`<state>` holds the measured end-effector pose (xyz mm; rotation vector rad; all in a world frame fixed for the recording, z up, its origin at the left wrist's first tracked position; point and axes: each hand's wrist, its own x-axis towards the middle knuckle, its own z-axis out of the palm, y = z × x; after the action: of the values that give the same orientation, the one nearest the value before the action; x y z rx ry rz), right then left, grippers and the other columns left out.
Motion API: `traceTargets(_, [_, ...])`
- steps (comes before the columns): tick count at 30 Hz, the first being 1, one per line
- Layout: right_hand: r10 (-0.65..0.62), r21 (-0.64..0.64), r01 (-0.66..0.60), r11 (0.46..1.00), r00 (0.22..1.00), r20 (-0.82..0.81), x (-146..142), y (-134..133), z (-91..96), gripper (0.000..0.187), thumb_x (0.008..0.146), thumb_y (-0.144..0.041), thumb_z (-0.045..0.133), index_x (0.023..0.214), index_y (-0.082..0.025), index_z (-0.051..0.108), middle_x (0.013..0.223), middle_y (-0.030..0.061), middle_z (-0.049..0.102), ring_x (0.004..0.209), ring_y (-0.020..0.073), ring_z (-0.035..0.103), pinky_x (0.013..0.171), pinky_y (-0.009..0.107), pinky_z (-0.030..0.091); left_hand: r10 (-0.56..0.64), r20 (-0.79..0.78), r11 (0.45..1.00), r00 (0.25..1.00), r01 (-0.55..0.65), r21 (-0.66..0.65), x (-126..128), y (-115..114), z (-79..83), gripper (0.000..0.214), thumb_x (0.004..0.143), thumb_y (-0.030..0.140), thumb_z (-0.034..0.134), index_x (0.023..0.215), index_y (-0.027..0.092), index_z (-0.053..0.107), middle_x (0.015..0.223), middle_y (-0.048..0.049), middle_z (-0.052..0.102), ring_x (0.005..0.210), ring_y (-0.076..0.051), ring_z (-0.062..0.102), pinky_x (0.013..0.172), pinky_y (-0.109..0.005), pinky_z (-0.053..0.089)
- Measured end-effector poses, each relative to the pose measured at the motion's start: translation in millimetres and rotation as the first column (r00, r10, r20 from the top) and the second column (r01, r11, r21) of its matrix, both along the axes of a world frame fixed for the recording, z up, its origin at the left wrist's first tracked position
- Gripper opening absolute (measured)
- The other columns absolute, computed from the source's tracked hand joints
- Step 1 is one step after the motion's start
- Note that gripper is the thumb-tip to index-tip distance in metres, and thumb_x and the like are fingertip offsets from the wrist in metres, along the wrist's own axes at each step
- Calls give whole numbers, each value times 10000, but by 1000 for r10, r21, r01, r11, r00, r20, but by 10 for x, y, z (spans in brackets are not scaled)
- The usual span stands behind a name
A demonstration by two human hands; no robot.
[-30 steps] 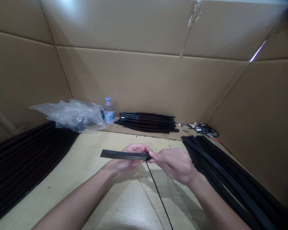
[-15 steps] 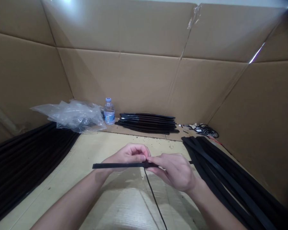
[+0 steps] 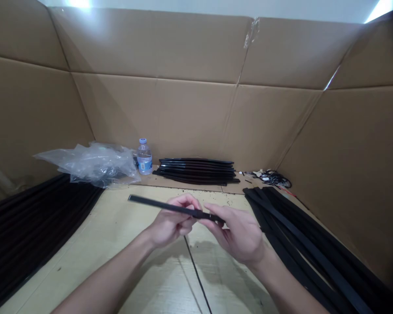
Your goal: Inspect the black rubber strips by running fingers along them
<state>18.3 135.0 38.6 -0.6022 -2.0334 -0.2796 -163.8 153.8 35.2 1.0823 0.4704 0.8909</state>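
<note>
A flat black strip [image 3: 163, 205] is held over the table, its left end raised and its right end inside my right hand [image 3: 240, 233]. The thumb and fingers of that hand are closed on the strip. Behind and below the strip's middle is my left hand [image 3: 170, 224], its fingers curled together by a dark band or wrap around the strip. A thin black cord [image 3: 196, 272] runs out from beneath these left fingers and slants down to the bottom edge. The cord's upper end is hidden by the fingers.
Long black strips lie along the left [image 3: 36, 218] and right [image 3: 301, 231] sides of the table [image 3: 118, 270]. At the back are a crumpled plastic bag [image 3: 94, 163], a water bottle [image 3: 144, 158], stacked black strips [image 3: 196, 170] and tangled cords [image 3: 275, 178]. Cardboard walls [image 3: 196, 109] surround the table.
The strip has tilted, its left end rising. My left hand has turned, its fingers now curled below the strip, and the cord has shifted left with it. The whole view has shifted slightly.
</note>
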Motion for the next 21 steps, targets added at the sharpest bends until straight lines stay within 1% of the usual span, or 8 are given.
traceTargets(5, [-106, -52, 98, 994, 977, -183, -67, -118, 110, 291, 781, -180, 637, 1057, -184, 544, 899, 53, 692, 739, 149, 664, 683, 234, 535, 93, 41, 996, 995, -92, -22, 42, -95, 56, 246, 690, 309, 619, 750, 144, 446, 504, 83, 180, 390, 28, 172, 348, -91, 111])
traceTargets(7, [-133, -143, 96, 985, 954, -270, -87, -188, 174, 254, 785, -192, 631, 1026, -191, 552, 894, 48, 692, 738, 154, 667, 671, 237, 540, 170, 18, 985, 985, -171, 40, 97, -148, 105, 273, 643, 289, 668, 756, 136, 472, 530, 80, 201, 380, 41, 185, 341, -100, 135])
traceTargets(10, [-160, -325, 20, 945, 899, -408, -113, -282, 262, 205, 791, -216, 619, 987, -200, 564, 749, 21, 682, 592, 137, 641, 532, 221, 518, 278, -55, 956, 959, -270, 116, 219, -217, 208, 360, 613, 292, 708, 892, 145, 533, 561, 80, 280, 366, 58, 189, 329, -105, 144])
traceTargets(12, [-177, -454, -79, 887, 851, -495, -127, -325, 305, 200, 796, -247, 612, 983, -198, 561, 619, -3, 641, 464, 113, 572, 423, 204, 463, 313, -82, 943, 946, -300, 143, 295, -245, 279, 358, 619, 325, 705, 873, 139, 535, 543, 78, 350, 354, 57, 204, 325, -107, 143])
traceTargets(14, [-187, -563, -224, 795, 793, -580, -137, -346, 335, 224, 808, -291, 595, 1002, -192, 541, 552, -16, 600, 400, 96, 505, 359, 189, 406, 331, -97, 937, 939, -314, 151, 348, -253, 338, 341, 635, 353, 690, 817, 135, 502, 526, 67, 429, 345, 46, 247, 326, -108, 150])
traceTargets(17, [-180, -623, -418, 661, 718, -673, -149, -324, 349, 296, 826, -345, 562, 1062, -176, 503, 561, -6, 589, 398, 85, 470, 341, 175, 372, 351, -103, 931, 931, -336, 141, 377, -219, 399, 369, 633, 365, 691, 802, 147, 447, 511, 56, 489, 346, 30, 284, 331, -104, 156])
traceTargets(19, [-165, -627, -473, 619, 702, -693, -150, -273, 334, 355, 833, -358, 547, 1129, -174, 476, 611, 9, 601, 429, 86, 475, 362, 180, 384, 376, -106, 922, 920, -361, 139, 377, -167, 432, 392, 615, 368, 705, 802, 146, 443, 505, 57, 494, 349, 27, 289, 332, -104, 158])
traceTargets(21, [-136, -633, -483, 605, 721, -680, -143, -204, 307, 381, 836, -356, 539, 1167, -179, 469, 684, 27, 614, 474, 91, 488, 393, 190, 398, 422, -115, 902, 899, -404, 152, 370, -104, 463, 404, 597, 374, 717, 794, 133, 460, 508, 53, 498, 353, 26, 307, 335, -105, 168])
